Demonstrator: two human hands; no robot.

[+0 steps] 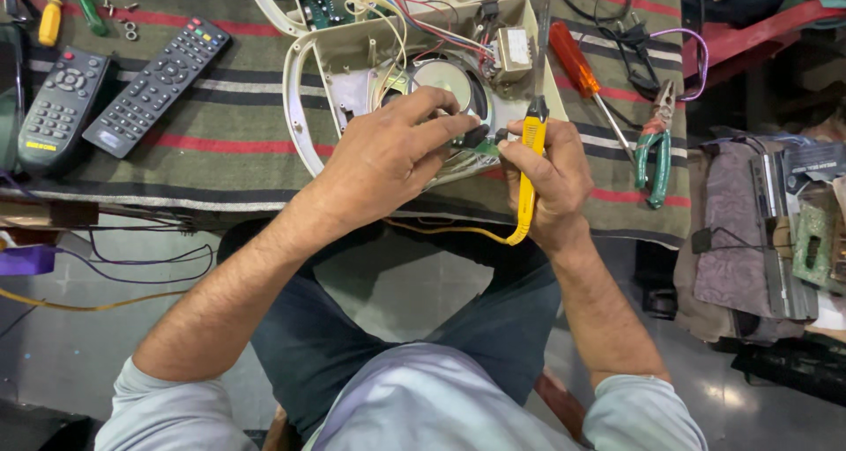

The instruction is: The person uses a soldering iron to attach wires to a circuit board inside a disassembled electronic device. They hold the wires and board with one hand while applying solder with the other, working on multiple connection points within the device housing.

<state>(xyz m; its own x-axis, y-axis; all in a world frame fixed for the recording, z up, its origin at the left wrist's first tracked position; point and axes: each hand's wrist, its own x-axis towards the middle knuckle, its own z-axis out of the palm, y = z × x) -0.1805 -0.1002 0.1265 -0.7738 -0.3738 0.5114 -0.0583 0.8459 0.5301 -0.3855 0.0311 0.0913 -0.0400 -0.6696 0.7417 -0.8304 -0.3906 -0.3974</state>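
Yellow plastic fills my right hand [545,173]: its fingers are wrapped tight around the handle of a soldering iron [529,164] whose tip rises just above the knuckles. My left hand [388,156], fingers curled together, pinches a small black part [476,136] against the opened cream casing [352,59] directly under it. Pliers [654,147] lie well right of my right hand.
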